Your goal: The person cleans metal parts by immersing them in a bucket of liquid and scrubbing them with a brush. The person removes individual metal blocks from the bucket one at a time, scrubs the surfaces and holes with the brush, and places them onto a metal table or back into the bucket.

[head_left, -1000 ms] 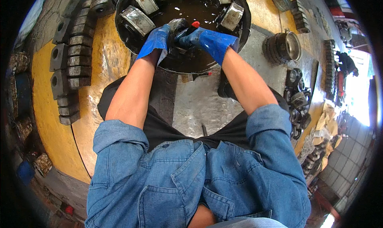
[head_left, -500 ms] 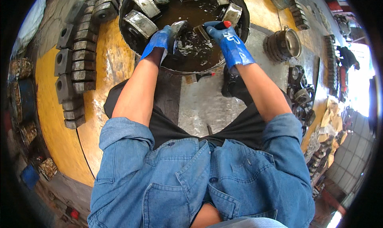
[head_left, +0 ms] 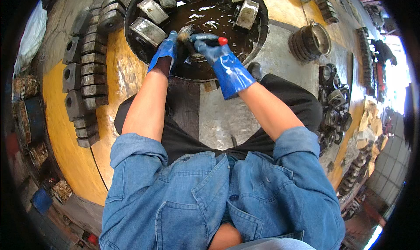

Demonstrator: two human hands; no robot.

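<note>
In blue rubber gloves, both my hands work over a round black tub (head_left: pixel 130 35) of dark brown liquid. My right hand (head_left: pixel 212 53) is closed round the handle of a paintbrush (head_left: pixel 203 37) with a red tip. Its bristles point left, beside the fingers of my left hand (head_left: pixel 167 48). That hand grips a dark, wet metal block (head_left: pixel 184 49), mostly hidden by glove and shadow. Several grey metal blocks stand along the tub's inner wall, among them one at the left (head_left: pixel 148 31) and one at the right (head_left: pixel 247 13).
Rows of dark metal blocks (head_left: pixel 94 68) stand on the yellow floor at left. Stacked metal rings (head_left: pixel 309 44) stand right of the tub, with dark round parts (head_left: pixel 333 99) nearer me. A second brush (head_left: pixel 211 86) lies partly hidden below the tub's near rim.
My right hand has swung left with the paintbrush, bringing the bristles over to my left hand. The metal block at my left hand has sunk lower and darker from view.
</note>
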